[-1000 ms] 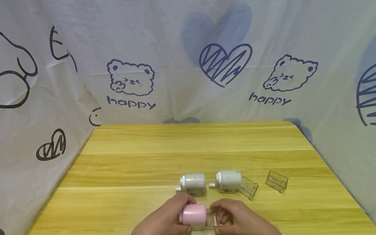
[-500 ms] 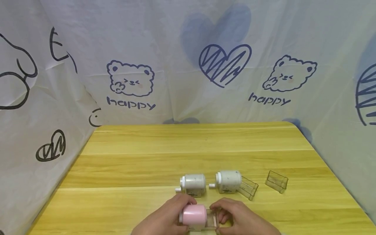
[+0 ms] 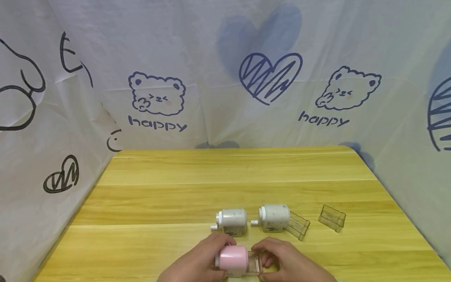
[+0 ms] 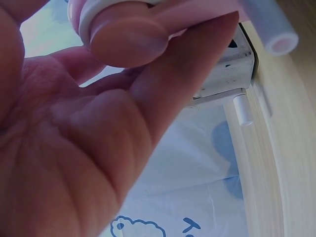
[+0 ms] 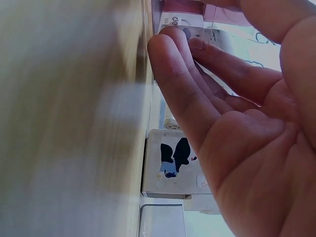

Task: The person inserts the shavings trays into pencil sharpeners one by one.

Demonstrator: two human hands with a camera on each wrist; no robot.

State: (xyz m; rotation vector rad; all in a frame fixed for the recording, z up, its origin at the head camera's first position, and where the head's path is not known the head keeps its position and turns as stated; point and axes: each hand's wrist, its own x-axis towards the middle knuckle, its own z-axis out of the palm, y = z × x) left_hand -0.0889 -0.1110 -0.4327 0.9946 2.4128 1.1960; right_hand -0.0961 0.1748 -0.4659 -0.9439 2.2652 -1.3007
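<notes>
In the head view, a pink hand-crank pencil sharpener (image 3: 233, 258) lies near the table's front edge. My left hand (image 3: 197, 258) grips it from the left, fingers behind and thumb in front. A clear shavings drawer (image 3: 254, 263) sticks out of its right side, its outer end pinched between the thumb and fingers of my right hand (image 3: 290, 260). Up close in the left wrist view, the crank's pale handle (image 4: 274, 29) extends past my fingertips. In the right wrist view, my fingers (image 5: 170, 64) are bent beside the sharpener, and the drawer is mostly hidden.
Behind my hands stand two grey-white sharpeners, one on the left (image 3: 234, 221) and one on the right (image 3: 274, 217), cranks facing left. A clear drawer (image 3: 297, 225) lies against the right one. Another clear drawer (image 3: 332, 218) sits farther right. Printed cloth (image 3: 211, 98) surrounds the wooden table (image 3: 158, 196).
</notes>
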